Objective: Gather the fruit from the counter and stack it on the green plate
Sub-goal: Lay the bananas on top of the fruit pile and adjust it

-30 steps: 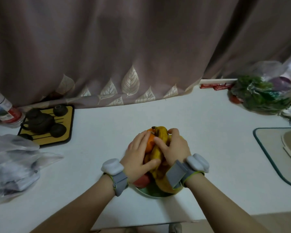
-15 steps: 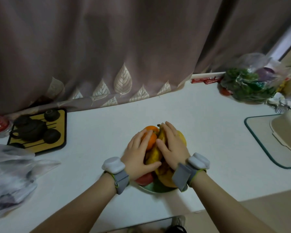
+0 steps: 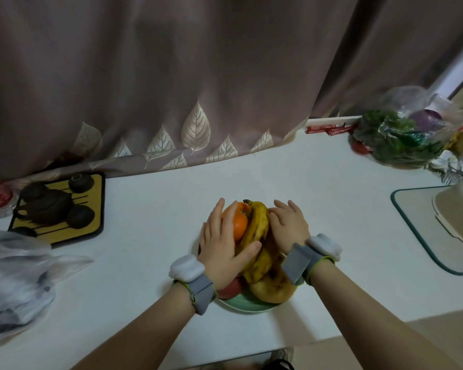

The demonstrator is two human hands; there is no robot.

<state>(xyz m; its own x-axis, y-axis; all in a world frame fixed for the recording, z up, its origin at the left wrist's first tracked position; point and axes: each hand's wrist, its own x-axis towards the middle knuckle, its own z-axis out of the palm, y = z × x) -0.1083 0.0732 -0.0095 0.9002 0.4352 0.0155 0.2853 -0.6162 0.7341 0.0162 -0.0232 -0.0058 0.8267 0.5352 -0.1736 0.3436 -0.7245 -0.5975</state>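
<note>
The fruit sits heaped on the green plate (image 3: 247, 305) near the counter (image 3: 318, 198) edge. The left hand (image 3: 222, 247) lies spread against the orange (image 3: 238, 222), the right hand (image 3: 289, 225) flat beside the bananas (image 3: 257, 231) (likely steadying a wobbly pile).

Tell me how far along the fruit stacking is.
Nearly done. The orange, bananas and a red fruit are piled on the green plate. The left hand and right hand cup the pile, steadying it. No loose fruit shows on the counter.
</note>
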